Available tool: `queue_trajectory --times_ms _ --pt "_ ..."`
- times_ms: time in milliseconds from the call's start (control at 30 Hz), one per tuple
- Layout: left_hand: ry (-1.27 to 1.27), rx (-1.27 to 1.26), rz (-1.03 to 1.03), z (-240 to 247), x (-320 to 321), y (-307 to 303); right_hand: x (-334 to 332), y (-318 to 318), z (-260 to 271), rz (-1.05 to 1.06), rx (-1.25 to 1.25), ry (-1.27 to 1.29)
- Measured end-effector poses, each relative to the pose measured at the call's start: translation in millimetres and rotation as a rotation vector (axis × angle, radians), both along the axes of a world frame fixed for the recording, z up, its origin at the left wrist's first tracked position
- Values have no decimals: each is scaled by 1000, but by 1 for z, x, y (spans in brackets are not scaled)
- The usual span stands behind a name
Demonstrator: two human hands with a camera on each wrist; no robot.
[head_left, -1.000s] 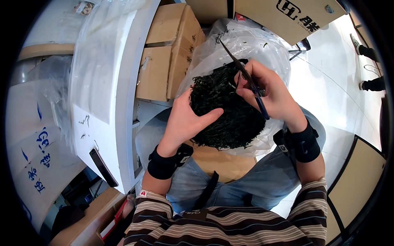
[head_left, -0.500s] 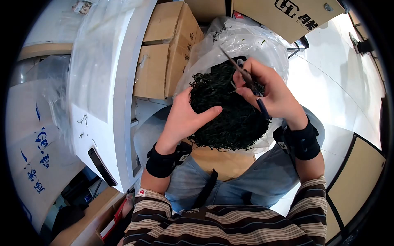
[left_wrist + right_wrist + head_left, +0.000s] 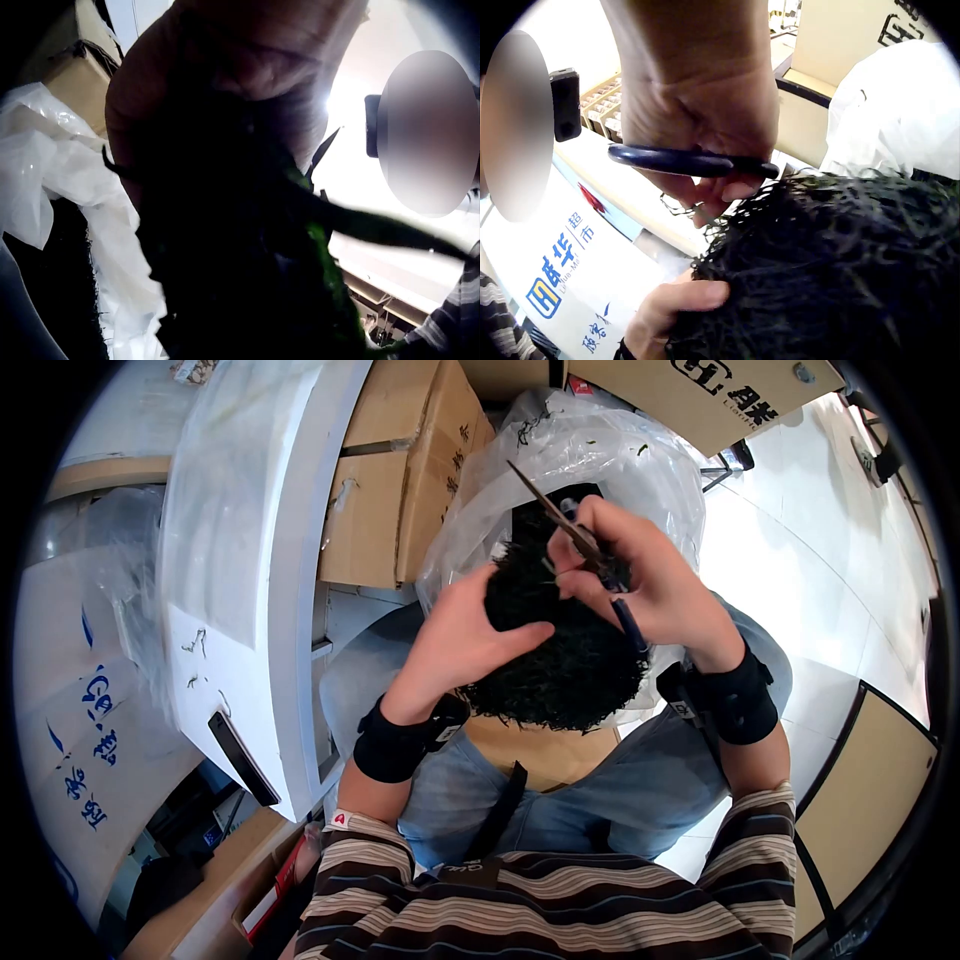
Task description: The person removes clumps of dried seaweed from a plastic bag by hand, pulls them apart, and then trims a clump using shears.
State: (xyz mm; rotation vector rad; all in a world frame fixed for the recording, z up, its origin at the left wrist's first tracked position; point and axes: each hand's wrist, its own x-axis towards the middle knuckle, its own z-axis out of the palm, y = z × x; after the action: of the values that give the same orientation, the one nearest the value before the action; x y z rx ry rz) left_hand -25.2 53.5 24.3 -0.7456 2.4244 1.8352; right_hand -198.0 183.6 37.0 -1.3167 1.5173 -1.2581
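Note:
A dark, shaggy mass of thin green-black strands (image 3: 560, 670) is held over the lap. My left hand (image 3: 455, 635) grips its left side, thumb over the near face and the other fingers hidden behind. Scissors (image 3: 575, 538) with dark blue handles are in my right hand (image 3: 655, 580), blades pointing up and left above the mass. In the right wrist view, a blue handle loop (image 3: 671, 160) crosses the right hand (image 3: 701, 112), whose fingertips are at the strands (image 3: 840, 270); the left thumb shows below. The left wrist view shows the left hand (image 3: 225, 60) over darkened strands.
Clear plastic (image 3: 660, 480) lies behind the mass, beside a cardboard box (image 3: 365, 525). On the white table (image 3: 290, 610) at the left are a phone (image 3: 243, 758) and strand scraps (image 3: 198, 643). Cardboard (image 3: 540, 752) shows between the knees.
The mass has turned a little, its upper left edge now farther right. My left hand has shifted right with it, and my right hand with the scissors has moved slightly left.

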Motion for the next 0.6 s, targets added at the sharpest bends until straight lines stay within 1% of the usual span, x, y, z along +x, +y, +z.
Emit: queue_trajectory --times_ms 33,67,133,200,267,333,400,467,533,600 --pt "-20 -44 -40 -1 -1 3 3 -2 -3 19 2 -132" --pt "-20 -41 -37 0 -1 3 5 -3 -6 22 5 -131" --pt "-112 4 -67 4 -2 2 6 -4 -11 -15 -40 -309" --pt "-71 7 -54 -1 -1 -1 1 -2 -11 -56 -51 -307" --pt "-88 167 -14 0 0 -5 -4 -4 -10 -249 -235 -536" --pt "-63 165 -16 -2 1 -7 -18 2 -6 -276 -180 -600" --pt "4 139 53 -4 2 -10 -27 7 -8 -302 -177 -667" --pt "19 156 59 3 3 -16 -31 11 -4 -318 -133 -649" --pt "7 196 150 10 5 -21 -34 15 1 -332 -49 -633" --pt "30 220 213 15 7 -27 -37 18 4 -316 77 -561"
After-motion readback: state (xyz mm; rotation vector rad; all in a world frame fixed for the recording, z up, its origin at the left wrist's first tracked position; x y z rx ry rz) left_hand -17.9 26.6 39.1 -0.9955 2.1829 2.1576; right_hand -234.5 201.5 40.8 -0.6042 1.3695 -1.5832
